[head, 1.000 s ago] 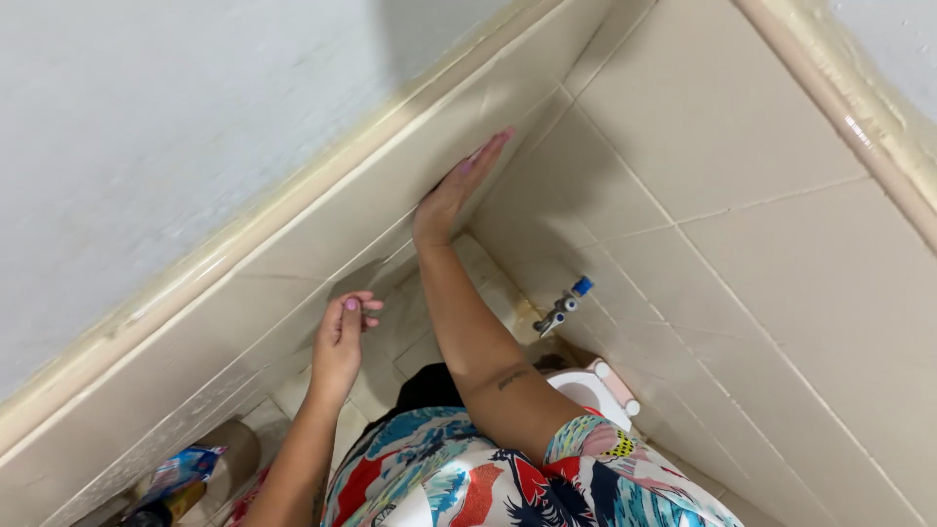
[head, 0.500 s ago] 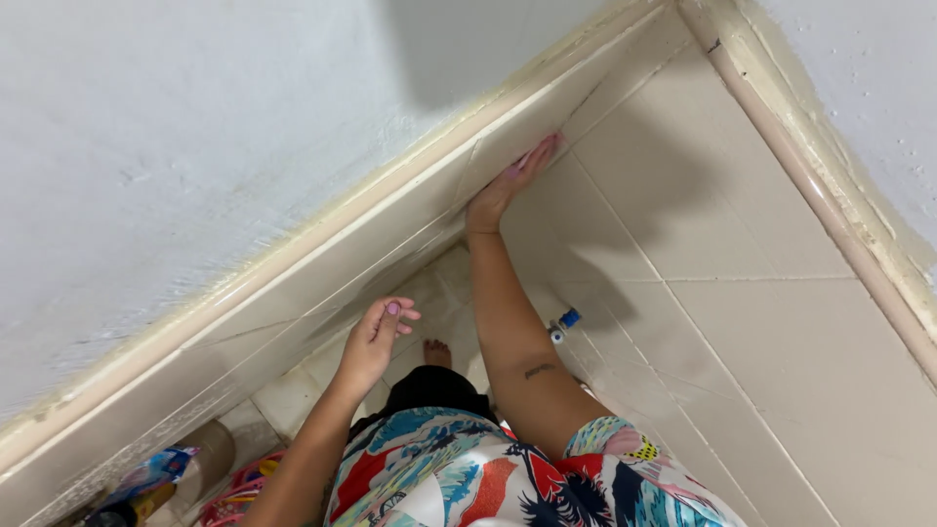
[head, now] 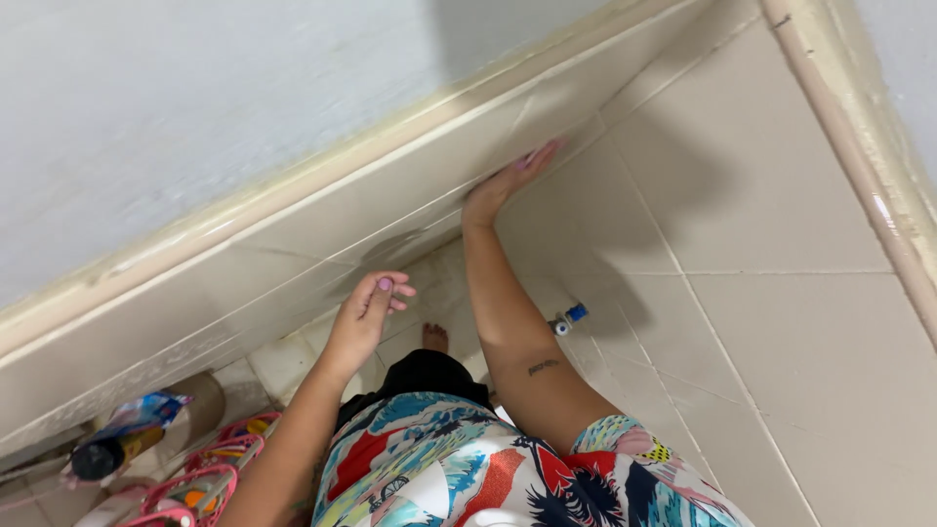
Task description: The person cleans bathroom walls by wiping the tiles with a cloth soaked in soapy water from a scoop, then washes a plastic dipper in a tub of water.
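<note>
The right hand point(head: 508, 181) has slid up the tiled wall point(head: 781, 195) toward 1 o'clock, fingers flat together; the left hand point(head: 366, 312) hangs loosely curled, holding nothing.

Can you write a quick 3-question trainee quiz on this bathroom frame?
1. True or false: the right hand lies flat against the tiled wall.
2. What does the left hand hold? A) a sponge B) nothing C) a bottle
3. Which foot part shows on the floor tiles below the hands?

Key:
1. True; the fingers press the tiles near the corner.
2. B; it hangs in the air with fingers loosely curled.
3. The toes of a bare foot.
</note>
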